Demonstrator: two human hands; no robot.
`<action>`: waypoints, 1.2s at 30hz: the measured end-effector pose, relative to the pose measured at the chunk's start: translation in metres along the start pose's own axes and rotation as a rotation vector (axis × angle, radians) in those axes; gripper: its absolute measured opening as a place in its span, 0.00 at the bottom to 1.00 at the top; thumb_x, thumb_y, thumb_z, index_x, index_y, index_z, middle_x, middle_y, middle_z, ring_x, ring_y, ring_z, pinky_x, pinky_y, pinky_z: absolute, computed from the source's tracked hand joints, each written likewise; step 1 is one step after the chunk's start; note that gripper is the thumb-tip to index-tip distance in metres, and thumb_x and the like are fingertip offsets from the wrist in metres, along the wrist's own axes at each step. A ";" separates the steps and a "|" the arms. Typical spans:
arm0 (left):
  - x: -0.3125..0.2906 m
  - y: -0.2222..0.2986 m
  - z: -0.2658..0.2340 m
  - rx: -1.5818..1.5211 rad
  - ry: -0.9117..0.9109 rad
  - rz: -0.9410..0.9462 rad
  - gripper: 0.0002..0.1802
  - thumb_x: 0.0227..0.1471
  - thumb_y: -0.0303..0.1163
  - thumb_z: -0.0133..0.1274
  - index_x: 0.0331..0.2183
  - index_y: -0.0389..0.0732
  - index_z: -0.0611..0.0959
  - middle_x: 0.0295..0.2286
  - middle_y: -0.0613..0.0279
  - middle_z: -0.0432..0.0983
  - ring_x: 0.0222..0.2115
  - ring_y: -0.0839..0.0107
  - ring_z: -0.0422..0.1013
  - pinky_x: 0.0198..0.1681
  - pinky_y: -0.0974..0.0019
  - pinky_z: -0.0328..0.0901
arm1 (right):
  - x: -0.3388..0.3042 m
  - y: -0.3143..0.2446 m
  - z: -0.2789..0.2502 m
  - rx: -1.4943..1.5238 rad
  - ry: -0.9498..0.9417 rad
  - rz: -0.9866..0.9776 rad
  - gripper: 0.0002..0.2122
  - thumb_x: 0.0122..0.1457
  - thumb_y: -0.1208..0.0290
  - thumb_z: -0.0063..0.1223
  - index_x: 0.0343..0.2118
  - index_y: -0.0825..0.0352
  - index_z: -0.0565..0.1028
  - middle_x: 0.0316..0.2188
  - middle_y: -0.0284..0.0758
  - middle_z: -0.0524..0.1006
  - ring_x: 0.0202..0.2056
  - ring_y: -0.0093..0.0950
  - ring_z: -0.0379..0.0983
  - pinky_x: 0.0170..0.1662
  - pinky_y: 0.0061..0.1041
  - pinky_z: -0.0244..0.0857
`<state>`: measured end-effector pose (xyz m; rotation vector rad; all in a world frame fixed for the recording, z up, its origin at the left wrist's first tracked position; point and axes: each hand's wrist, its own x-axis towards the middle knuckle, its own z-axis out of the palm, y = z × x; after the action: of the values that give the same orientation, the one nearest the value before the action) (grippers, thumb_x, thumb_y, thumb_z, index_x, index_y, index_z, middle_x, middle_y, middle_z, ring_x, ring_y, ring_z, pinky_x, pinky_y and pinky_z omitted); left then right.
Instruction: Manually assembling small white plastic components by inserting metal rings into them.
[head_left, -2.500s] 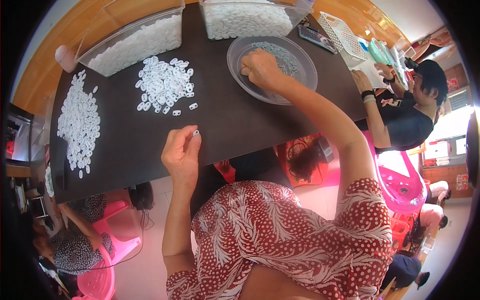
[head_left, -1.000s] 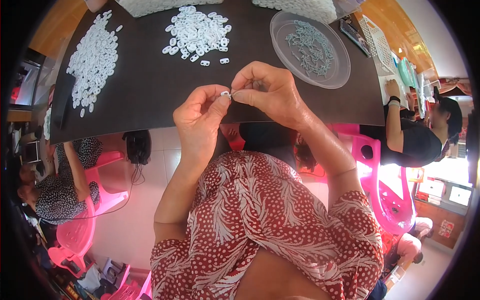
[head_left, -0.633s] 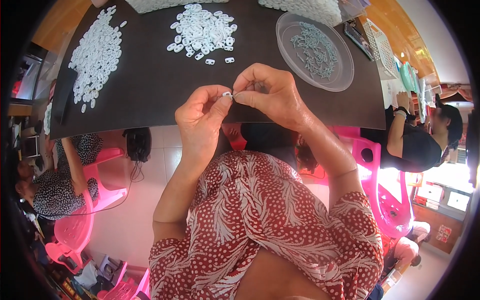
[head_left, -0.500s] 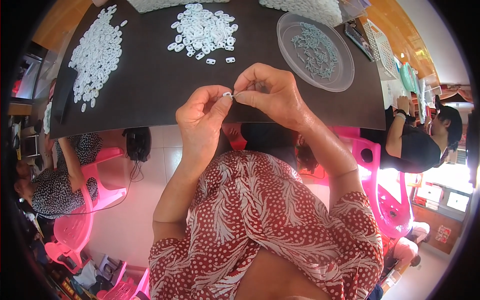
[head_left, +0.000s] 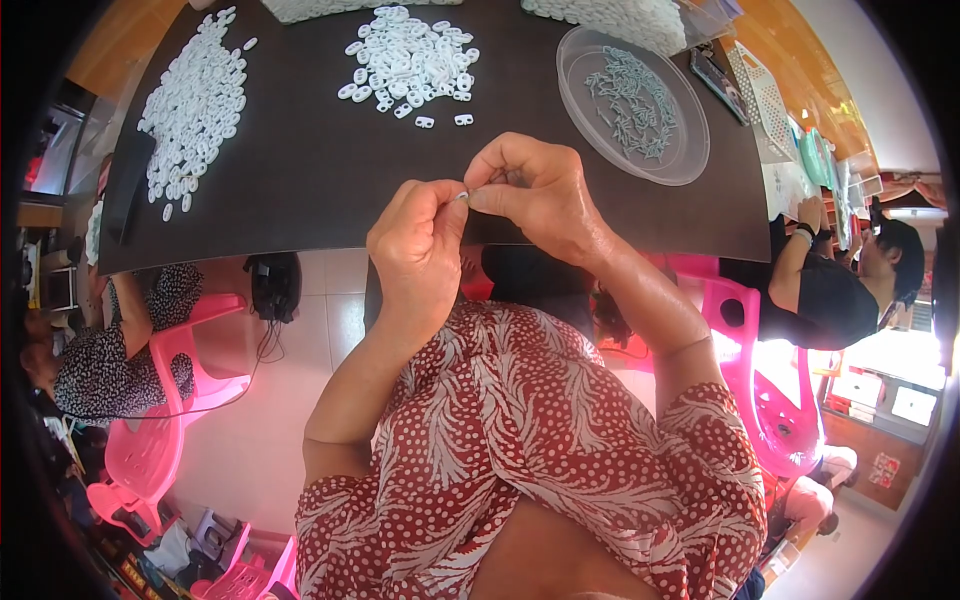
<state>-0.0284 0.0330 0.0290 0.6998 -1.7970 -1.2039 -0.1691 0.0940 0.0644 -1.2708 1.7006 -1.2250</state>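
So, left hand [head_left: 412, 238]: grip pinched on a small white plastic piece [head_left: 462, 196]
Right hand [head_left: 543, 200]: grip pinched too, can't tell on what

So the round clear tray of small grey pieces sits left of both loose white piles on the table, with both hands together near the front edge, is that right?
Not quite: the head view shows the round clear tray of small grey pieces to the right of both loose white piles, not left.
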 end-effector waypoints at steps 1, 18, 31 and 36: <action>0.000 -0.003 0.001 -0.034 0.005 -0.024 0.02 0.49 0.20 0.53 0.29 0.32 0.78 0.22 0.66 0.71 0.23 0.81 0.66 0.26 0.75 0.62 | 0.001 0.003 0.001 0.018 0.011 0.008 0.05 0.50 0.79 0.56 0.30 0.71 0.74 0.26 0.28 0.74 0.29 0.14 0.68 0.34 0.15 0.64; 0.005 0.000 -0.004 -0.413 0.036 -0.361 0.05 0.51 0.22 0.53 0.33 0.33 0.80 0.24 0.68 0.74 0.22 0.85 0.64 0.23 0.80 0.60 | 0.005 0.014 0.019 -0.075 0.150 -0.152 0.03 0.49 0.78 0.54 0.27 0.70 0.73 0.23 0.36 0.73 0.28 0.29 0.70 0.32 0.26 0.64; 0.011 -0.015 -0.002 -0.508 0.047 -0.400 0.05 0.51 0.22 0.52 0.32 0.33 0.79 0.24 0.67 0.73 0.22 0.84 0.65 0.23 0.80 0.60 | 0.024 0.026 0.006 -0.223 0.114 -0.213 0.04 0.53 0.77 0.51 0.30 0.70 0.74 0.27 0.36 0.73 0.31 0.26 0.70 0.36 0.24 0.63; 0.016 -0.025 -0.003 -0.564 0.070 -0.344 0.06 0.51 0.23 0.53 0.33 0.31 0.79 0.25 0.61 0.75 0.21 0.80 0.67 0.23 0.78 0.63 | 0.072 0.044 -0.019 -0.594 0.366 -0.280 0.07 0.50 0.74 0.52 0.32 0.66 0.77 0.25 0.40 0.75 0.31 0.35 0.69 0.35 0.32 0.63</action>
<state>-0.0333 0.0093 0.0119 0.7150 -1.2123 -1.7917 -0.2218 0.0342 0.0309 -1.7587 2.3290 -1.2046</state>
